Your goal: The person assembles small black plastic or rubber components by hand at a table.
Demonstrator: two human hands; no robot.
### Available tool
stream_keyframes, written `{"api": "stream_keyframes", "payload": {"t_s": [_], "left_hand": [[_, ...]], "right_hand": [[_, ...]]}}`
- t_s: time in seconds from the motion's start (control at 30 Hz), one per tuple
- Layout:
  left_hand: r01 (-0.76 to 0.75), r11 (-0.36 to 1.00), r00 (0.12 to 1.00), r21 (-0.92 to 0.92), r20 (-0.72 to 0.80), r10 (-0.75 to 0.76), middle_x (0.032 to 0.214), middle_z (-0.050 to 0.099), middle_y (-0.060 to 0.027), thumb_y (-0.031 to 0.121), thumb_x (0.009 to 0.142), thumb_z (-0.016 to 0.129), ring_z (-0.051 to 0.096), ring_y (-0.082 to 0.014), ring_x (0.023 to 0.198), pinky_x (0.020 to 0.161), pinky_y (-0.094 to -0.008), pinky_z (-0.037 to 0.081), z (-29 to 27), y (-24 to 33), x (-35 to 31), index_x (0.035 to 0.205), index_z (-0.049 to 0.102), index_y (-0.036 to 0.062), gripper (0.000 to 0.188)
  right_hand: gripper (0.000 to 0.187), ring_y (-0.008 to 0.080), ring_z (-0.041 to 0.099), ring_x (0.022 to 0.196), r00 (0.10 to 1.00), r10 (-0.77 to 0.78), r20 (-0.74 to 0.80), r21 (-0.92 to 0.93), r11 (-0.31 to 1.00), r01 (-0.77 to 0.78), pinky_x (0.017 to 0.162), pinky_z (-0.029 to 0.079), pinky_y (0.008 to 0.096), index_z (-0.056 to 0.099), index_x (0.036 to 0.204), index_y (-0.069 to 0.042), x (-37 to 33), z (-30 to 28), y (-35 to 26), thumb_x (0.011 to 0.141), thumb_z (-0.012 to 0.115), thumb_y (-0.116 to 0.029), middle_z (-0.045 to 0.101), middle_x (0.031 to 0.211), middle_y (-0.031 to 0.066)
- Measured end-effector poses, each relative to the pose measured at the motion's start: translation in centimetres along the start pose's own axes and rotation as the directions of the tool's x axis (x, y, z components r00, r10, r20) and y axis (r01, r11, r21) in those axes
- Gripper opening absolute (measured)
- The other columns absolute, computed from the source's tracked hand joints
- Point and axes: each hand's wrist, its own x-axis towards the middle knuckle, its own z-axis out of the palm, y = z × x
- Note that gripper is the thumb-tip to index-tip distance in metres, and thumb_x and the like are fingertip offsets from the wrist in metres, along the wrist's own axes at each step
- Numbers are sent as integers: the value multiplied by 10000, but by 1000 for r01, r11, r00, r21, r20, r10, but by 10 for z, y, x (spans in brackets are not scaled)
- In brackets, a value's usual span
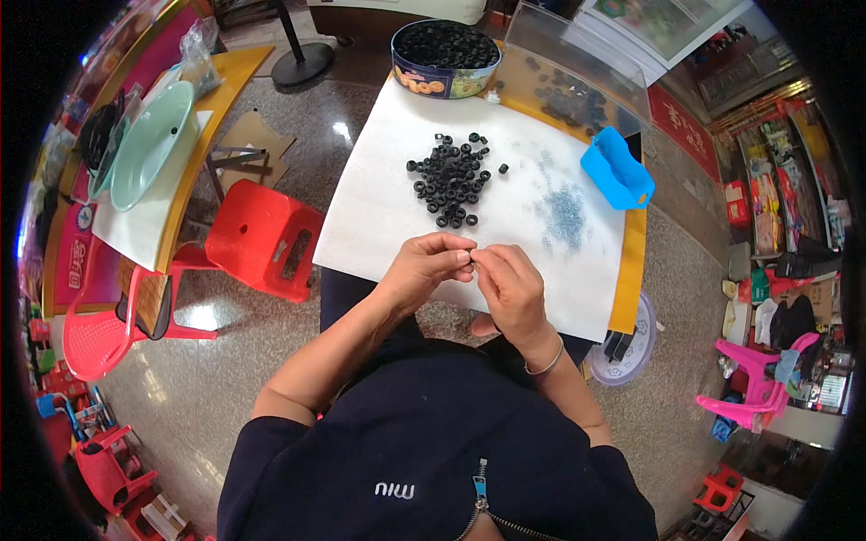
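My left hand (422, 268) and my right hand (514, 287) meet fingertip to fingertip over the near edge of the white sheet (365, 212). Both are closed in a pinch. A small black part (471, 256) shows between the fingertips, mostly covered by them. Whether my right fingers also pinch a tiny piece is too small to tell. Just beyond my hands lies a loose pile of small black ring-shaped parts (448, 180). Tiny bluish, see-through pieces (566, 218) are scattered on the sheet to the right.
An oval tin (431, 81) full of black parts stands at the far edge. Right of it is a clear plastic box (532, 68) with dark parts. A blue scoop-like container (617, 169) sits at the right. Left are a red stool (257, 230) and a green basin (149, 149).
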Motion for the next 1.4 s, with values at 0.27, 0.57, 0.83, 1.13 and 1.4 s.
{"api": "stream_keyframes", "payload": {"t_s": [0.27,0.57,0.83,1.13,1.4], "left_hand": [[5,995,1000,99,-9,-4,864,655,-78,69,872,625,628,-123,723,661,-236,524,-7,-12,2,1050,617,-25,202],[51,976,998,210,19,-56,945,652,-106,47,869,623,641,-165,805,768,-283,542,-15,-35,-11,1067,609,-60,225],[47,987,998,156,39,-54,953,657,-109,48,867,622,654,-170,810,750,-275,540,-10,-26,-9,1090,605,-53,245],[105,989,983,106,139,-119,913,646,-67,106,886,623,619,-129,753,726,-258,529,-16,-25,-6,1053,610,-16,207],[1,975,996,222,87,-20,856,647,-52,124,891,628,611,-107,710,689,-243,529,-14,-30,-4,1052,618,-27,222]], "right_hand": [[245,289,580,727,997,-71,22,-42,996,72,620,490,347,609,954,31,-10,7,3,715,615,89,584,873,131],[190,225,591,782,987,138,80,220,964,-152,623,493,303,638,939,-8,-47,12,13,768,634,75,582,901,97],[216,215,602,776,975,219,-35,231,951,-205,624,500,288,639,965,-25,-37,9,-1,770,633,69,591,918,97],[205,219,604,761,955,292,57,275,915,-296,641,495,294,638,957,-32,-43,10,6,764,647,37,598,880,99],[188,273,597,758,999,38,19,36,999,-39,639,496,341,629,939,-11,-34,6,2,759,632,42,603,866,112]]}}
